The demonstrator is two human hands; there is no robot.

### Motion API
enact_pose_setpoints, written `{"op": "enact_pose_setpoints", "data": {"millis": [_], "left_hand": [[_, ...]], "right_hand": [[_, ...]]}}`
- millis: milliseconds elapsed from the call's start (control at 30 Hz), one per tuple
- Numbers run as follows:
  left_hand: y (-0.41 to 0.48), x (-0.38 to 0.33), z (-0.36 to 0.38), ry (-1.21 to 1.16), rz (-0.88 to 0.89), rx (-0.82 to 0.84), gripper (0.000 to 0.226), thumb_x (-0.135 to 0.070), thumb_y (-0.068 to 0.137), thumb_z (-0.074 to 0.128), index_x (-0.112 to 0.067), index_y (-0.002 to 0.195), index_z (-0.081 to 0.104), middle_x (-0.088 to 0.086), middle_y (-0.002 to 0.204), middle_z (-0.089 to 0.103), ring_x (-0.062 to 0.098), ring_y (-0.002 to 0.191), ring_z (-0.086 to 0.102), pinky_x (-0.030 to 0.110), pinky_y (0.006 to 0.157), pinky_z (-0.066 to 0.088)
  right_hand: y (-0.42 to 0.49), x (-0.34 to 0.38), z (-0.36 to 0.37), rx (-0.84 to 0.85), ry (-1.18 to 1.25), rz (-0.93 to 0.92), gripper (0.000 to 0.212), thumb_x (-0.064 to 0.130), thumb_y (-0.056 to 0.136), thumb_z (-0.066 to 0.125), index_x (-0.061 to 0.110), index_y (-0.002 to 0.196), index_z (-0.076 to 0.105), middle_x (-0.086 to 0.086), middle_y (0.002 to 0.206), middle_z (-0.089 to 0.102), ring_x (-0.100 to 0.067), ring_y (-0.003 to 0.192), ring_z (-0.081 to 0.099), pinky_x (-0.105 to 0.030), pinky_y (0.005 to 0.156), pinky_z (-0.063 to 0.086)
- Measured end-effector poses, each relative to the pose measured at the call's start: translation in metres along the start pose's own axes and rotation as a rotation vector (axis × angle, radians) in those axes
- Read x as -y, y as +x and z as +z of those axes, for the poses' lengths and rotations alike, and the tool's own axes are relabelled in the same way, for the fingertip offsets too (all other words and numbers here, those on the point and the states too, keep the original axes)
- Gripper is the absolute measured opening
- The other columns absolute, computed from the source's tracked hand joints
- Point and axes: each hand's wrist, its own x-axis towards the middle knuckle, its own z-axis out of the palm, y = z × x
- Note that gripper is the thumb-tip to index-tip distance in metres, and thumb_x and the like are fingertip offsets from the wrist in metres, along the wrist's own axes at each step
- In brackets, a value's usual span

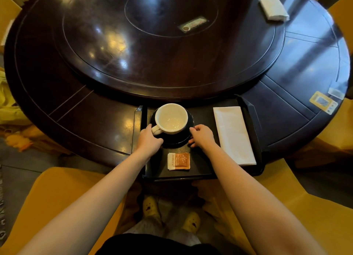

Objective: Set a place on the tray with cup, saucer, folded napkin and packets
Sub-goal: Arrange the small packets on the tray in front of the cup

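Note:
A black tray lies at the near edge of the round table. On its left part a white cup stands upright and empty on a black saucer, its handle pointing at me and to the left. My left hand grips the saucer's left rim beside the handle. At the saucer's right rim my right hand holds on with curled fingers. An orange and white packet lies flat in front of the saucer. A folded white napkin lies lengthwise along the tray's right side.
The dark round table carries a raised turntable just behind the tray. A white folded cloth lies at the far right. Yellow and white cards sit at the right rim. Yellow chairs flank me.

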Motion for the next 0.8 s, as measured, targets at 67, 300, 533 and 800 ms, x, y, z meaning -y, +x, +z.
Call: {"op": "enact_pose_setpoints", "data": {"millis": [67, 300, 533, 800], "left_hand": [[0.002, -0.001, 0.002, 0.018, -0.001, -0.023, 0.069, -0.006, 0.084, 0.059, -0.010, 0.145, 0.027, 0.014, 0.143, 0.035, 0.029, 0.123, 0.046, 0.036, 0.098, 0.042], [0.004, -0.001, 0.009, 0.030, 0.034, -0.012, 0.061, -0.008, 0.084, 0.058, -0.012, 0.140, 0.037, 0.013, 0.140, 0.038, 0.028, 0.118, 0.049, 0.034, 0.094, 0.042], [0.003, -0.008, 0.013, 0.185, 0.135, -0.024, 0.066, -0.016, 0.081, 0.065, -0.014, 0.140, 0.036, 0.012, 0.139, 0.041, 0.028, 0.123, 0.044, 0.038, 0.099, 0.040], [0.021, -0.027, -0.003, 0.100, 0.350, -0.019, 0.048, -0.011, 0.082, 0.066, -0.018, 0.128, 0.054, 0.005, 0.125, 0.061, 0.022, 0.118, 0.052, 0.030, 0.090, 0.039]], "right_hand": [[0.000, 0.001, 0.003, -0.023, 0.009, 0.003, 0.008, 0.020, 0.096, 0.049, 0.013, 0.099, 0.052, -0.001, 0.068, 0.060, -0.009, 0.051, 0.059, -0.017, 0.047, 0.047], [-0.001, -0.004, -0.003, -0.082, 0.046, 0.014, 0.009, 0.013, 0.094, 0.050, 0.010, 0.087, 0.053, -0.006, 0.066, 0.061, -0.011, 0.050, 0.060, -0.021, 0.053, 0.053], [-0.008, -0.014, -0.019, -0.197, -0.132, -0.079, 0.025, 0.020, 0.092, 0.055, 0.007, 0.113, 0.053, -0.005, 0.093, 0.061, -0.014, 0.077, 0.060, -0.022, 0.066, 0.048], [-0.014, 0.018, -0.024, 0.026, -0.106, -0.334, 0.066, -0.002, 0.081, 0.060, 0.018, 0.138, 0.035, -0.008, 0.134, 0.051, -0.023, 0.125, 0.047, -0.033, 0.098, 0.042]]}}
